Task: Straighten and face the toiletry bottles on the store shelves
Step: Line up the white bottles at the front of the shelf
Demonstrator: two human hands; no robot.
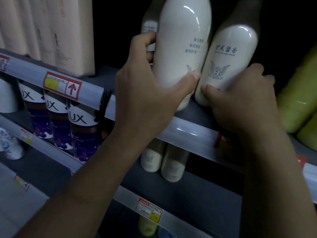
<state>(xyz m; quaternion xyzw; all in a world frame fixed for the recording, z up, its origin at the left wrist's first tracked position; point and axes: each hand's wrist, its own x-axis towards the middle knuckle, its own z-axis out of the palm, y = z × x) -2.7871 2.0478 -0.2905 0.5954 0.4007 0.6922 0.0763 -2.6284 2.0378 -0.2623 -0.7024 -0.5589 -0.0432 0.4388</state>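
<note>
Two tall cream bottles stand side by side on the upper shelf [192,129]. My left hand [147,88] wraps around the lower body of the left cream bottle [181,42], thumb across its front, fingers behind. That bottle's printed text is turned toward the right. My right hand [240,98] grips the base of the right cream bottle [229,60], whose winged emblem and text face me. A third cream bottle [148,26] stands behind the left one, mostly hidden.
Peach-coloured packs [68,35] fill the upper shelf at left. Purple LUX bottles [82,131] line the shelf below, beside two small cream bottles [163,160]. Green bottles [298,97] lie at the right. Price tags [61,85] run along the shelf rails.
</note>
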